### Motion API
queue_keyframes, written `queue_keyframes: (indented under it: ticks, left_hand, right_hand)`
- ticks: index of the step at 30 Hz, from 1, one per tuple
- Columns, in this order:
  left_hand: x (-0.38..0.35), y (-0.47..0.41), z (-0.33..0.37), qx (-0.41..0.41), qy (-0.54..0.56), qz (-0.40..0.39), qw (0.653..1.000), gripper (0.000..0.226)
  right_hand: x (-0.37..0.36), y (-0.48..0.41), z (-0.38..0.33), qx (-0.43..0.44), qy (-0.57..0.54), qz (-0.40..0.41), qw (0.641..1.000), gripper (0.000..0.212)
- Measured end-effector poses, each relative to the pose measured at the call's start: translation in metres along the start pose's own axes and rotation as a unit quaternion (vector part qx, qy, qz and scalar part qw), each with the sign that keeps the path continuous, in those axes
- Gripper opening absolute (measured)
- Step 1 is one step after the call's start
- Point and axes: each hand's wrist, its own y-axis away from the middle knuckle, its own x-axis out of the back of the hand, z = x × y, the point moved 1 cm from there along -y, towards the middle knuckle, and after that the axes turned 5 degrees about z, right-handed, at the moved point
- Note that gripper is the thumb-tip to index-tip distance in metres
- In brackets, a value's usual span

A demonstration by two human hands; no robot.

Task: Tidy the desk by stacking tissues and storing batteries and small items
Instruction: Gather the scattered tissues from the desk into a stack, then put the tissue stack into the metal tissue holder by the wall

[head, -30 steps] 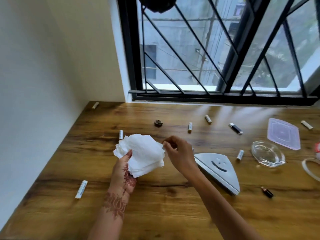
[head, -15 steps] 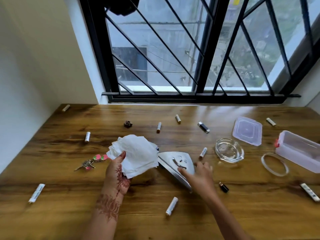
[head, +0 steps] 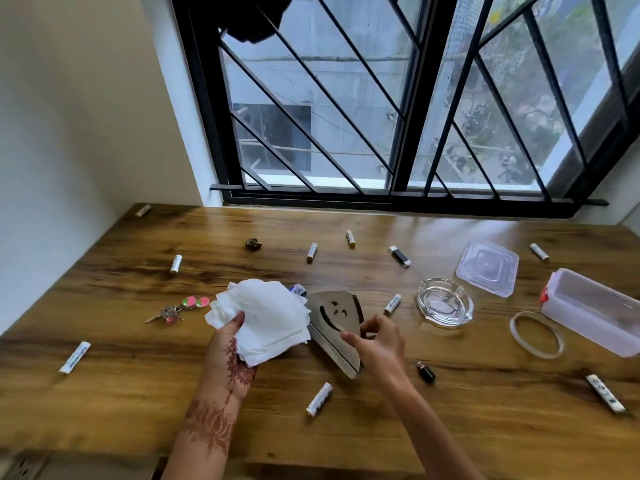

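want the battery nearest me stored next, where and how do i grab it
Pinch the nearest battery across its middle from above, pressing on its two long sides: it lies flat on the desk, slanting away to the right, with bare wood on both sides.

Desk (head: 485, 427): set below a window (head: 398, 98). Tissues (head: 266, 317) were held in the left hand (head: 227, 358) over the middle. Keys (head: 180, 308) were laid to their left, a holder (head: 332, 313) just to their right. An ashtray (head: 444, 302) was placed right of the holder, a lid (head: 487, 268) behind it, a box (head: 595, 311) at the right edge, and a ring (head: 536, 334) between ashtray and box. Batteries (head: 312, 252) were scattered: one before the holder, one between holder and ashtray, others along the back and left.
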Motion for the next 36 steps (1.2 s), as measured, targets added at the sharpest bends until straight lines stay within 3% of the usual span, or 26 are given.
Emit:
queue_keyframes:
  ticks: [7, 12, 22, 28, 31, 33, 36]
  left_hand:
    - [0.005, 0.009, 0.003, -0.005, -0.004, 0.003, 1.0, 0.018]
    - [0.0, 0.012, 0.002, -0.001, -0.014, 0.011, 1.0, 0.021]
    - [-0.005, 0.015, 0.007, -0.003, -0.023, -0.01, 1.0, 0.015]
    - [-0.008, 0.013, 0.011, 0.002, -0.032, -0.052, 0.998, 0.018]
    - [-0.016, 0.017, 0.012, 0.012, -0.048, -0.098, 0.994, 0.019]
    - [-0.023, 0.019, 0.015, 0.003, -0.07, -0.11, 0.992, 0.018]
    - [-0.035, 0.022, 0.019, -0.003, -0.091, -0.137, 0.986, 0.017]
  right_hand:
    - [-0.006, -0.002, -0.01, 0.141, 0.065, 0.134, 0.979, 0.038]
    - [-0.011, -0.006, -0.008, 0.162, 0.128, 0.15, 0.967, 0.039]
    - [-0.017, -0.007, 0.003, 0.157, 0.138, 0.129, 0.969, 0.044]
    - [-0.001, -0.007, -0.024, 0.224, 0.063, 0.187, 0.954, 0.043]
    - [0.009, -0.01, -0.046, 0.221, -0.056, 0.116, 0.967, 0.042]
    - [0.015, -0.013, -0.06, 0.148, -0.135, -0.008, 0.98, 0.061]
    - [0.02, -0.017, -0.072, 0.013, -0.239, -0.195, 0.951, 0.081]
